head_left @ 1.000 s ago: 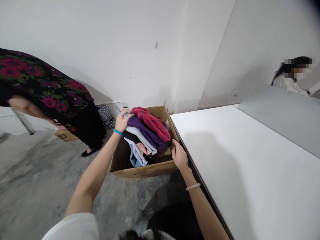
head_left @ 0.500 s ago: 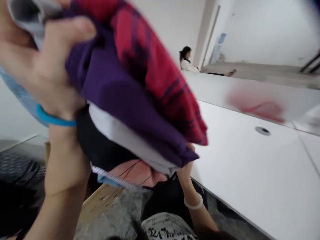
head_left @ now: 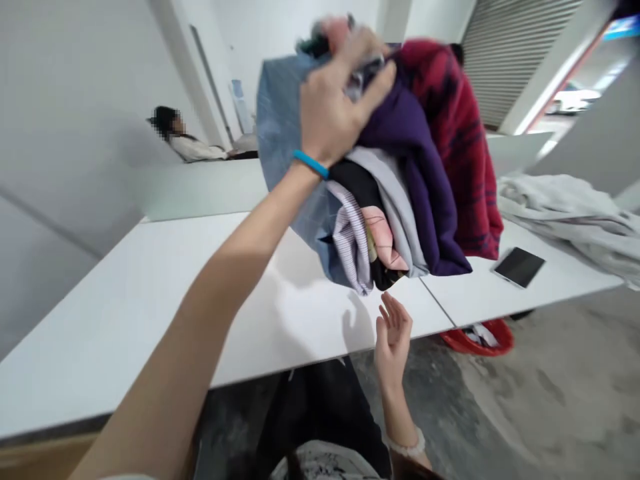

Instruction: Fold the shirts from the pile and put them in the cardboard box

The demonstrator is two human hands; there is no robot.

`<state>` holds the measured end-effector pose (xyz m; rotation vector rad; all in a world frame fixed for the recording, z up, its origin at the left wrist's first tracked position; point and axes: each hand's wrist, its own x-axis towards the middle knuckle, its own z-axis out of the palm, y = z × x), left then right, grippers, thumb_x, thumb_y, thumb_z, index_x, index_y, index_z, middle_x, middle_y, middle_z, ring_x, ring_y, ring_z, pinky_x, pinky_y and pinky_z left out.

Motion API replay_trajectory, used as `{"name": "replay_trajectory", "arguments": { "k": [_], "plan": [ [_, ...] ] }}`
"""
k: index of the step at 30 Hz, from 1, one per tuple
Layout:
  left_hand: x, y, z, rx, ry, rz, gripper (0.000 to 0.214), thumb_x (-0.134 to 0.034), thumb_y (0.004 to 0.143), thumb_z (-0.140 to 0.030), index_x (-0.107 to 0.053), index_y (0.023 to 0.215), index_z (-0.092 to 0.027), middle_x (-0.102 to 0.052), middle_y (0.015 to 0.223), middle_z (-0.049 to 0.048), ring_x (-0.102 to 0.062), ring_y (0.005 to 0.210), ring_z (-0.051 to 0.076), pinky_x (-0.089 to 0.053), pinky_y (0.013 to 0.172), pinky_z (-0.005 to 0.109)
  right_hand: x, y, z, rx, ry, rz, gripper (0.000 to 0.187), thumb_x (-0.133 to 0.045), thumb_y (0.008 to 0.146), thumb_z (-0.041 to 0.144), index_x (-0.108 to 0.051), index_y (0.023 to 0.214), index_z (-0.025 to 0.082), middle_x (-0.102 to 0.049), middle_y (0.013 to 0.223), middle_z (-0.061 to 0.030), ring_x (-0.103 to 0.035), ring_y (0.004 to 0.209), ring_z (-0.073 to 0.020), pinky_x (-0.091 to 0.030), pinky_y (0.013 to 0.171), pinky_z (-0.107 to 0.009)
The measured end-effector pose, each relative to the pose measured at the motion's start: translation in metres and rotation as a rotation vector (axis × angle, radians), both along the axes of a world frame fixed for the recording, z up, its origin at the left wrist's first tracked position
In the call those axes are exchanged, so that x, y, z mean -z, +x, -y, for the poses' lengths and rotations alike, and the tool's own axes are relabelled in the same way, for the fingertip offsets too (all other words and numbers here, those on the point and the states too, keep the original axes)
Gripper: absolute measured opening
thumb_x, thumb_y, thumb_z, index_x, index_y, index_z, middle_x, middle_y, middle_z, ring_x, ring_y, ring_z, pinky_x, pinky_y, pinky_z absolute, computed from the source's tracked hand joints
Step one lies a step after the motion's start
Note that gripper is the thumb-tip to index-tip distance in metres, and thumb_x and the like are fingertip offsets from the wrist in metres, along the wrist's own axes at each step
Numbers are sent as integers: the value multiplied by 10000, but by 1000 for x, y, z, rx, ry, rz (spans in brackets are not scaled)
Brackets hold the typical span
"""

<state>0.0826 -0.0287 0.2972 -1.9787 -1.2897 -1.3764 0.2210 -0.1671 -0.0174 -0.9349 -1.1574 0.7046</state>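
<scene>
A thick bundle of folded clothes hangs above the white table [head_left: 165, 293], gripped from the top by my left hand [head_left: 335, 100], which wears a blue wristband. Within the bundle I make out a red plaid garment [head_left: 465, 160], a purple garment [head_left: 430, 180], a light grey one [head_left: 395, 193], a black one with a pink print, a striped one [head_left: 350, 233] and a light blue one [head_left: 280, 127]. Just below the bundle, my right hand [head_left: 395, 333] is raised with its fingers extended and nothing in it.
A pale cloth heap [head_left: 575, 207] and a dark-screened tablet [head_left: 520, 267] lie on the table's right part. Below its edge stands a red basket [head_left: 483, 339] with cloth inside. A low partition [head_left: 205, 190] runs along the back; a person [head_left: 185, 140] sits beyond it.
The bundle has moved from close on the left to over the table, still in my left hand. My right hand, earlier at the bundle's lower edge, is now apart from it. My view has turned.
</scene>
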Motion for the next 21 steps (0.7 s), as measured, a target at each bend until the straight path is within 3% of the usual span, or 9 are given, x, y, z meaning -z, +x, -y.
{"name": "replay_trajectory", "arguments": {
  "k": [2, 5, 8, 10, 12, 14, 17, 19, 21],
  "plan": [
    [32, 35, -35, 143, -158, -105, 500, -244, 912, -465, -531, 1191, -166, -623, 1181, -60, -571, 1114, 77, -387, 906, 206, 14, 15, -5, 68, -45, 58, 405, -470, 898, 300, -421, 1291, 218, -453, 1371, -142, -442, 1271, -247, -370, 1026, -524],
    [80, 50, -74, 363, -524, -299, 678, -320, 904, -528, -291, 1404, -71, -278, 1489, 159, -427, 1285, 189, -379, 946, 264, 35, 33, -12, 133, -173, 171, 451, -466, 895, 323, -406, 1329, 218, -425, 1405, -145, -422, 1287, -270, -360, 1023, -531],
    [119, 17, -74, 364, -796, -306, 843, -497, 853, -518, -120, 1471, -86, -283, 1482, 212, -513, 1223, 251, -434, 956, 329, 48, 53, -25, 194, -226, 282, 456, -452, 884, 347, -439, 1312, 191, -404, 1424, -158, -402, 1303, -288, -351, 1026, -528],
    [137, -29, -45, 338, -842, -278, 757, -506, 836, -536, -255, 1449, -169, -451, 1412, 145, -569, 1158, 272, -459, 943, 381, 52, 66, -39, 226, -213, 365, 419, -438, 873, 347, -500, 1248, 171, -410, 1418, -166, -390, 1311, -288, -350, 1029, -509],
    [152, -85, 3, 243, -744, -142, 585, -486, 838, -544, -466, 1328, -224, -556, 1331, 76, -551, 1180, 261, -421, 1010, 401, 53, 76, -55, 236, -194, 483, 392, -416, 864, 343, -551, 1181, 156, -440, 1389, -179, -395, 1306, -294, -359, 1015, -503],
    [169, -144, 70, 8, -669, 122, 433, -495, 822, -549, -617, 1134, -274, -683, 1130, 19, -621, 1066, 248, -479, 958, 397, 54, 81, -71, 231, -159, 629, 392, -393, 857, 339, -583, 1136, 140, -484, 1341, -193, -424, 1279, -308, -377, 990, -505],
    [203, -221, 196, -505, -428, 609, 223, -541, 775, -540, -649, 928, -417, -701, 772, -80, -681, 780, 256, -562, 796, 476, 58, 82, -86, 262, -91, 863, 394, -379, 843, 321, -626, 1076, 121, -540, 1281, -204, -492, 1206, -339, -416, 937, -516],
    [233, -257, 288, -856, -157, 777, 212, -514, 767, -539, -623, 938, -480, -681, 838, -87, -659, 893, 301, -531, 859, 553, 61, 83, -87, 291, -50, 1001, 379, -390, 836, 307, -653, 1038, 123, -579, 1235, -200, -547, 1128, -361, -446, 885, -520],
    [263, -278, 378, -1164, -82, 804, 270, -463, 765, -561, -607, 969, -458, -678, 924, -57, -622, 1011, 338, -493, 909, 591, 60, 86, -86, 305, -23, 1073, 337, -425, 842, 302, -673, 1013, 151, -617, 1171, -190, -593, 1042, -371, -480, 808, -508]
  ]
}}
